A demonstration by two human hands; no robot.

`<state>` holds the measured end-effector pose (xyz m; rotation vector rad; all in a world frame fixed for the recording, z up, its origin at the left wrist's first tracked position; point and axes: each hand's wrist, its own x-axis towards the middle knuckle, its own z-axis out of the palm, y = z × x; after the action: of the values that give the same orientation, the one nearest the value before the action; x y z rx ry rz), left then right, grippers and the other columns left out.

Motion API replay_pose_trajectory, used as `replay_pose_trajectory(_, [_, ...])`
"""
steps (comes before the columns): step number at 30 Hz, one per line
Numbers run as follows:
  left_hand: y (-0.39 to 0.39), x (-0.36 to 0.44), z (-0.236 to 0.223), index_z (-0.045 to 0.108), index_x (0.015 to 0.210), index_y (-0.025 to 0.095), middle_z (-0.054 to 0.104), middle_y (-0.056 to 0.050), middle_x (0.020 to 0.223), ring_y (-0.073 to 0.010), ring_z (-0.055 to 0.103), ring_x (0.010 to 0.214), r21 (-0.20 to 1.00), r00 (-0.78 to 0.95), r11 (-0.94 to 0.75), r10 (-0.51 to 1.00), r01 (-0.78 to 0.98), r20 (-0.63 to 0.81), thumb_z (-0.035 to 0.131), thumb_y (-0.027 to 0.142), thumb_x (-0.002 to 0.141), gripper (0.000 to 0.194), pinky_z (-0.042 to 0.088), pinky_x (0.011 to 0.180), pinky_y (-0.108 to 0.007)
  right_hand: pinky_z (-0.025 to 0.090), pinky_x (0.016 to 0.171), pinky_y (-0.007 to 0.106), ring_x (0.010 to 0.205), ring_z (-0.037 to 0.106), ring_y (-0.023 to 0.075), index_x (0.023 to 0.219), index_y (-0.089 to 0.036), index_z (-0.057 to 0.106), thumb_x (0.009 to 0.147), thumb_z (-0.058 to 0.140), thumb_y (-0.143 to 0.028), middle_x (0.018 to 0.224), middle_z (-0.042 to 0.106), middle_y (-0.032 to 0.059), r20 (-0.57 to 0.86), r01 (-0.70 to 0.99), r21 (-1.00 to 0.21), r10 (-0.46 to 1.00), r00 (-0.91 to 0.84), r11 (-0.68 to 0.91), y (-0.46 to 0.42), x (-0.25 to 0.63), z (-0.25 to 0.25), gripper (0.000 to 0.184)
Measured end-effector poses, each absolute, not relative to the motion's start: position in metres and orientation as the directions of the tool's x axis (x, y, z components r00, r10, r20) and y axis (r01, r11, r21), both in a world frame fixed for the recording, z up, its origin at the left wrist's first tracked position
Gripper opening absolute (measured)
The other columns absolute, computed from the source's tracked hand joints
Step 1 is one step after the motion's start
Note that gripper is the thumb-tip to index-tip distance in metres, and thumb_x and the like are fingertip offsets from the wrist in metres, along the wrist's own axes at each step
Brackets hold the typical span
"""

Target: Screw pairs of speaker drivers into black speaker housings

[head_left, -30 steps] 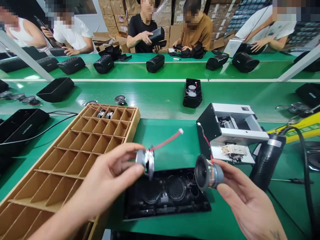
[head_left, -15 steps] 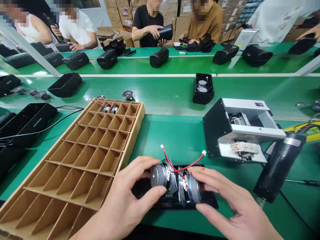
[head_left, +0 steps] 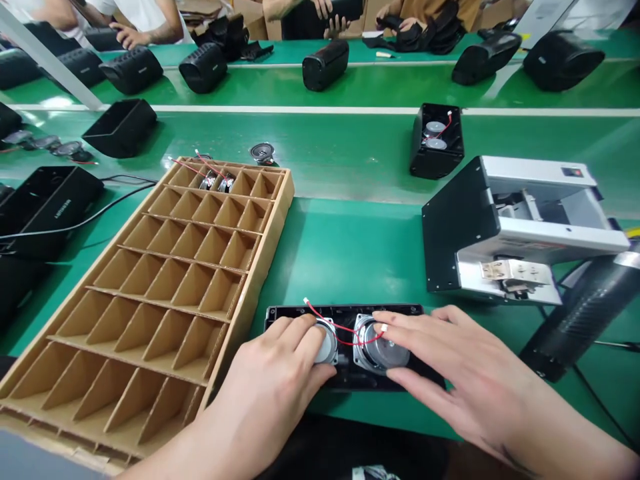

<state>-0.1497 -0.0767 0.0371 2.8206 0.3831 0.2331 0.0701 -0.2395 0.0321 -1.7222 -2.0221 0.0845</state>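
Observation:
In front of me lies a black speaker panel (head_left: pixel 345 381) with two speaker drivers on it, magnets facing up. Fingers and thumb of my left hand (head_left: pixel 280 367) are closed round the left driver (head_left: pixel 327 343), hiding much of it. The right driver (head_left: pixel 384 348) sits between the fingers and thumb of my right hand (head_left: pixel 450 370). Red wires (head_left: pixel 345 327) with small white plugs cross over both drivers. One plug rests by my right fingertips.
A cardboard divider box (head_left: pixel 195 280) with two drivers in its far row stands on the left. At the right are a screw feeder machine (head_left: pixel 525 233) and a black electric screwdriver (head_left: pixel 575 320). Speaker housings (head_left: pixel 437 143) stand on the green belt; people work beyond.
Both drivers went down from a tilted, facing position onto the panel and now lie magnet up. My hands moved with them. The view has tilted downward.

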Motion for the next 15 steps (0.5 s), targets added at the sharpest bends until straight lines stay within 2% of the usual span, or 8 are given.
replay_pose_trajectory(4, [-0.076,-0.148,0.032,0.058,0.105,0.020,0.074,-0.005,0.106,-0.0277,0.073,0.088,0.258,0.955,-0.932,0.284,0.253,0.087,0.091,0.022,0.082,0.040,0.065,0.069,-0.043,0.050,0.085,0.039,0.102,0.073,0.0211,0.125,-0.016,0.061,0.109,0.048,-0.023,0.126,0.074,0.0115,0.322,0.912,-0.312,0.933,-0.162,0.266,-0.228,0.072,0.030,0.022])
replay_pose_trajectory(8, [-0.072,-0.149,0.034,0.058,0.105,0.021,0.073,-0.006,0.110,-0.0286,0.073,0.093,0.273,0.962,-0.925,0.273,0.263,-0.003,0.089,0.021,0.084,0.037,0.066,0.072,-0.043,0.046,0.082,0.037,0.101,0.073,0.0203,0.120,-0.015,0.064,0.111,0.044,-0.024,0.117,0.077,0.0078,0.309,0.913,-0.287,0.930,-0.200,0.292,-0.221,0.073,0.023,0.023])
replay_pose_trajectory(12, [-0.064,-0.152,0.038,0.058,0.113,0.021,0.071,-0.009,0.121,-0.0301,0.071,0.111,0.306,0.981,-0.932,0.181,0.194,-0.070,0.074,0.008,0.088,0.032,0.066,0.088,-0.044,0.042,0.083,0.038,0.107,0.071,0.0197,0.120,-0.017,0.066,0.112,0.044,-0.026,0.123,0.076,0.0048,0.256,0.903,-0.296,0.937,-0.239,0.311,-0.221,0.075,0.020,0.025])
replay_pose_trajectory(15, [-0.060,-0.154,0.039,0.059,0.118,0.023,0.070,-0.008,0.124,-0.0282,0.070,0.113,0.349,0.986,-0.922,0.150,0.165,-0.072,0.065,0.007,0.093,0.030,0.064,0.093,-0.042,0.040,0.085,0.038,0.110,0.069,0.0193,0.122,-0.018,0.066,0.111,0.046,-0.025,0.130,0.074,0.0040,0.234,0.900,-0.309,0.941,-0.243,0.309,-0.223,0.076,0.018,0.024])
